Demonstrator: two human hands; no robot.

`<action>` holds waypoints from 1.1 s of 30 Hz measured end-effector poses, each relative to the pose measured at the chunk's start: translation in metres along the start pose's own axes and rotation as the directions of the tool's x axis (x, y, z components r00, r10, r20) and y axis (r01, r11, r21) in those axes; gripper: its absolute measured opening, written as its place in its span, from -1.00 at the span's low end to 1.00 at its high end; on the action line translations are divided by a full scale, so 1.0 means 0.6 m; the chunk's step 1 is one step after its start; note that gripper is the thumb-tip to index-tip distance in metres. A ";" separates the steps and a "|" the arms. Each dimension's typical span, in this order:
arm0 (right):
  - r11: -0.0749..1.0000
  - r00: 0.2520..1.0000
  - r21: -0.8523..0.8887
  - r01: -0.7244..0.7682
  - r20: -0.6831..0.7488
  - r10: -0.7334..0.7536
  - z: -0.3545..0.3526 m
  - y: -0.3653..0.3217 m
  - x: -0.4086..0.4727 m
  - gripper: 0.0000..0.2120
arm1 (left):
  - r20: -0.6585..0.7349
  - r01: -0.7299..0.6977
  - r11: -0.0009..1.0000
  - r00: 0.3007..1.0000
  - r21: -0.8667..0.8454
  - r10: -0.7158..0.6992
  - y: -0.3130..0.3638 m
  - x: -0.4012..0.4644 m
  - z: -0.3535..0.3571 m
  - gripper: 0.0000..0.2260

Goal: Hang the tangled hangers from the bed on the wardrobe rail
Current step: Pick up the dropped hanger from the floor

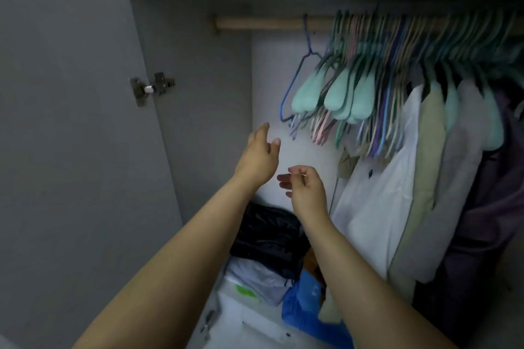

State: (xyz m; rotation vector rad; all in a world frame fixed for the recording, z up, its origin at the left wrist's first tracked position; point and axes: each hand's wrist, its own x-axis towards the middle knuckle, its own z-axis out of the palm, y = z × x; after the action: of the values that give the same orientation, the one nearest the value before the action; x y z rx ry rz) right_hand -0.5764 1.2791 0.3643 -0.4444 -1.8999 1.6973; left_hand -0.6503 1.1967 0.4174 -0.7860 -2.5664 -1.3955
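Both hands empty, fingers loose: left hand (pixel 259 154) raised below rail, right hand (pixel 304 188) just beside it, lower. Hangers (pixel 348 93) bunched on wooden rail (pixel 263 22) from middle rightward; lone blue hanger (pixel 297 76) at bunch's left edge. Bare rail stretch left, up to side wall.
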 end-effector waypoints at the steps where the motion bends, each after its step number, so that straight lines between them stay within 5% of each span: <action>1: 0.999 0.999 -0.037 -0.034 0.029 0.035 0.008 0.017 -0.013 -0.91 | 0.023 0.050 0.999 0.999 -0.020 -0.050 -0.035 -0.026 0.002 -0.56; 7: 0.945 0.895 -0.173 -0.276 0.311 0.319 0.083 0.134 -0.150 -0.89 | 0.217 0.329 0.942 0.916 0.070 -0.337 -0.276 -0.240 -0.006 -0.67; 17: 0.613 0.534 -0.464 -0.640 0.306 0.789 0.173 0.468 -0.450 -0.91 | 0.286 0.737 0.662 0.610 0.137 -0.739 -0.573 -0.624 -0.029 -0.73; 26: 0.420 0.366 -0.748 -0.514 0.251 0.896 0.172 0.795 -0.577 -0.88 | 0.281 0.815 0.549 0.491 0.187 -0.824 -0.782 -0.750 0.105 -0.77; 31: 0.350 0.358 -0.904 -0.246 0.251 0.899 0.206 1.027 -0.590 -0.77 | 0.170 0.861 0.499 0.480 0.095 -0.860 -0.942 -0.786 0.226 -0.80; 33: 0.325 0.368 -0.913 -0.246 0.222 0.903 0.218 1.121 -0.603 -0.60 | 0.143 0.883 0.465 0.454 0.058 -0.879 -1.006 -0.816 0.278 -0.80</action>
State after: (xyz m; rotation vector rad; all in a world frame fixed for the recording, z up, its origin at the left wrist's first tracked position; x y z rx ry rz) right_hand -0.4426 1.0644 -0.3684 -1.1715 -3.5181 1.4321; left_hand -0.5039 0.8764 -0.2953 0.6843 -3.2370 -1.5655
